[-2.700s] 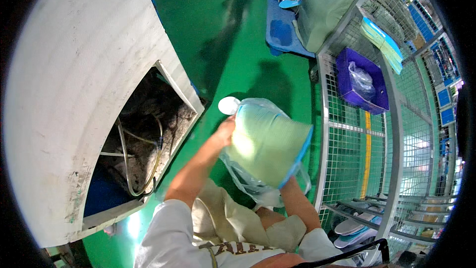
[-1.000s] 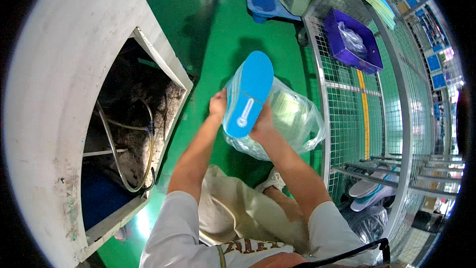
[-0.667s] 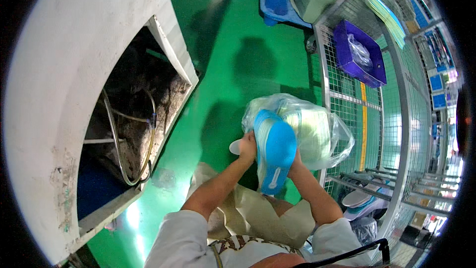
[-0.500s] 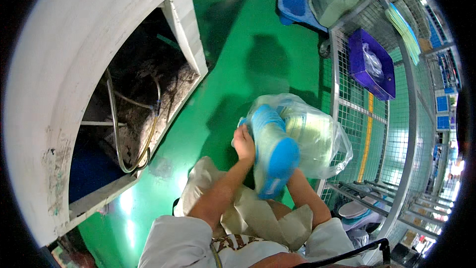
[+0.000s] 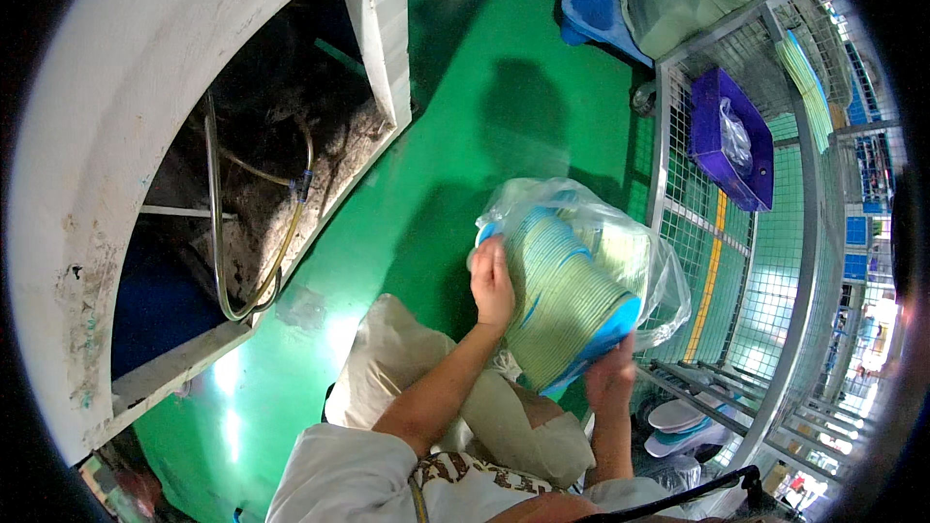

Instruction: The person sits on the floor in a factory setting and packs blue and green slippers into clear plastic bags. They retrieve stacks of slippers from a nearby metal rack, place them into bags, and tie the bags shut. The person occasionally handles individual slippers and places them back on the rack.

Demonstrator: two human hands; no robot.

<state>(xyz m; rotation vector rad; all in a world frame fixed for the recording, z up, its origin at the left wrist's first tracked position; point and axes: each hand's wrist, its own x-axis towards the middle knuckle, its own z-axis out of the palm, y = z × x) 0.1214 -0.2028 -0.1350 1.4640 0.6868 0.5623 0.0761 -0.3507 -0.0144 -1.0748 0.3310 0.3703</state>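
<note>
A thick stack of pale green and blue shoe insoles is held between my two hands in front of my knees. My left hand grips its left end, thumb and fingers pressed around the edge. Around the lower right end, my right hand is closed, slightly blurred, with its fingers partly hidden. Just beyond lies a clear plastic bag holding more pale green insoles. The held stack overlaps the bag; whether it is partly inside, I cannot tell.
A wire-mesh rack stands on the right, with a purple bin and shoes. A white machine housing with an open cavity and hose is on the left. A blue pallet lies beyond on the green floor.
The stack has turned, from blue end faces toward me to its layered edges showing. My right hand has come into view at its lower right end.
</note>
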